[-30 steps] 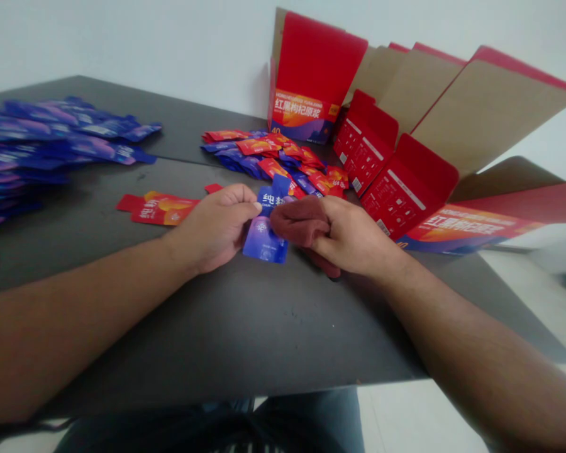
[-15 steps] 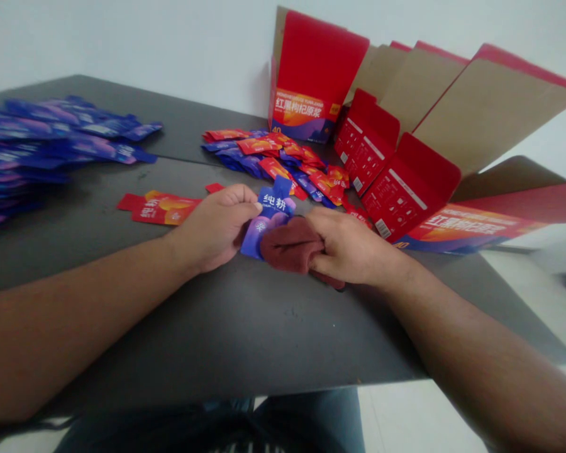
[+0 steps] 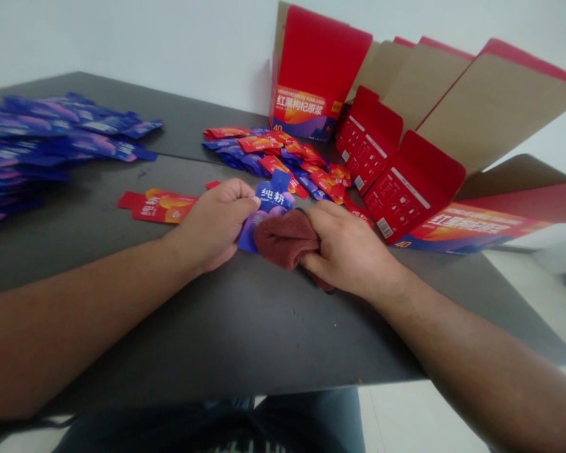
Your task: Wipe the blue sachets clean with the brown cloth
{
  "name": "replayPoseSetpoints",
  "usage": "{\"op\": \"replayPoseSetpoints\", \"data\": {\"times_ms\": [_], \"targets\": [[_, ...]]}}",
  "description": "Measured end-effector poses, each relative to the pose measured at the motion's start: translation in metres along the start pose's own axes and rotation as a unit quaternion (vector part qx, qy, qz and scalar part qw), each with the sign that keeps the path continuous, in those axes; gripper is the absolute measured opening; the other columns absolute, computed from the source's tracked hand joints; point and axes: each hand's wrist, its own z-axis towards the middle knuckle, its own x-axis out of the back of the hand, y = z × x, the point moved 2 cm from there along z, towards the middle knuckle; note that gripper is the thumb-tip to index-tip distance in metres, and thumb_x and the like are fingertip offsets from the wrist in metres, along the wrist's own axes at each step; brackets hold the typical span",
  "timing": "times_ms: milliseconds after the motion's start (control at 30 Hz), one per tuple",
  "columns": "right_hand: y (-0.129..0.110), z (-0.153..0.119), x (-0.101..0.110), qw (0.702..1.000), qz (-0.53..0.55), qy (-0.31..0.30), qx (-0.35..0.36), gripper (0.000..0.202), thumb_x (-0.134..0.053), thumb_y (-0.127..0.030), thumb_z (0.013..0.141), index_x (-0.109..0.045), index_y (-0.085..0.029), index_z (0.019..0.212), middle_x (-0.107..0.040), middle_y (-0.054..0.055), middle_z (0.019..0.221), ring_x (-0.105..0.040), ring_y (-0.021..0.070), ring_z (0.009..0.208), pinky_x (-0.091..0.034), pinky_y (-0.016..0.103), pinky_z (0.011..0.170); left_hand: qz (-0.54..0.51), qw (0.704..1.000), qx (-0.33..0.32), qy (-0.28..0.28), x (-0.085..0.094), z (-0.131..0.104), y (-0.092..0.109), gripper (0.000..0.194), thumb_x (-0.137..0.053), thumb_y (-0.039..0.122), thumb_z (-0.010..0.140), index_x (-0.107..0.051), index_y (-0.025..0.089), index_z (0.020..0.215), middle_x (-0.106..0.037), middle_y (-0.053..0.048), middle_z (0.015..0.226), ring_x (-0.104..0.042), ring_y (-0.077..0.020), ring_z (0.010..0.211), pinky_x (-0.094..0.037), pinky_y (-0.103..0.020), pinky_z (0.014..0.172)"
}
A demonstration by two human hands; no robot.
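Observation:
Between thumb and fingers, my left hand [image 3: 219,223] pinches the left edge of a blue-purple sachet [image 3: 272,196], its narrow spout end pointing away from me. My right hand [image 3: 344,245] is closed around a folded brown cloth [image 3: 283,238], which lies against the sachet and covers its lower right part. Just beyond my left hand, a red-orange sachet [image 3: 163,206] lies flat on the grey table [image 3: 264,333]. The fingertips of my right hand are partly hidden by the cloth.
A mixed heap of red and blue sachets [image 3: 259,146] lies beyond my hands. To the left is a large pile of blue sachets [image 3: 70,135]. An upright red box [image 3: 306,104] and several open cartons [image 3: 410,189] stand at the right and back.
The cloth and my right hand have shifted slightly left and toward me across the sachet. My left hand keeps its pinch, with the sachet almost in the same place.

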Motion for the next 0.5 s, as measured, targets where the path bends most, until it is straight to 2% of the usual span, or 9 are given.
{"op": "replayPoseSetpoints", "data": {"times_ms": [167,300,367,500], "targets": [[-0.0064,-0.0008,0.0012,0.998,0.005,-0.061,0.025,0.011,-0.068,-0.022,0.090,-0.065,-0.022,0.101,-0.068,0.008,0.102,-0.063,0.0256,0.095,-0.049,0.037,0.081,0.032,0.999,-0.016,0.031,-0.0016,-0.0019,0.0001,0.019,-0.070,0.008,0.086,-0.058,0.020,0.077,-0.057,0.002,0.063,-0.052,-0.0122,0.056,-0.039,-0.025,0.054],[-0.0006,0.0002,0.0055,0.999,-0.022,0.010,-0.027,0.015,-0.070,-0.027,0.091,-0.064,-0.022,0.103,-0.068,0.009,0.103,-0.062,0.0262,0.091,-0.049,0.038,0.080,0.012,0.999,-0.021,0.023,-0.0032,-0.0019,-0.0016,0.020,-0.071,0.008,0.088,-0.059,0.021,0.078,-0.056,0.002,0.067,-0.050,-0.0122,0.058,-0.040,-0.026,0.056],[-0.0002,0.0005,0.0045,0.999,-0.028,0.027,-0.034,0.015,-0.070,-0.027,0.091,-0.065,-0.021,0.104,-0.069,0.010,0.103,-0.062,0.0266,0.091,-0.049,0.038,0.079,0.020,0.999,-0.031,0.025,-0.0033,-0.0024,-0.0026,0.020,-0.071,0.009,0.088,-0.060,0.020,0.077,-0.056,0.002,0.068,-0.050,-0.0124,0.059,-0.040,-0.026,0.057],[-0.0089,-0.0003,-0.0010,0.999,-0.015,-0.025,0.014,0.011,-0.068,-0.024,0.093,-0.066,-0.021,0.103,-0.069,0.010,0.105,-0.064,0.0268,0.095,-0.050,0.038,0.081,0.083,0.994,-0.053,0.044,-0.0004,-0.0039,-0.0044,0.017,-0.072,0.011,0.087,-0.064,0.020,0.076,-0.061,0.000,0.071,-0.052,-0.0135,0.064,-0.040,-0.026,0.059]]}}
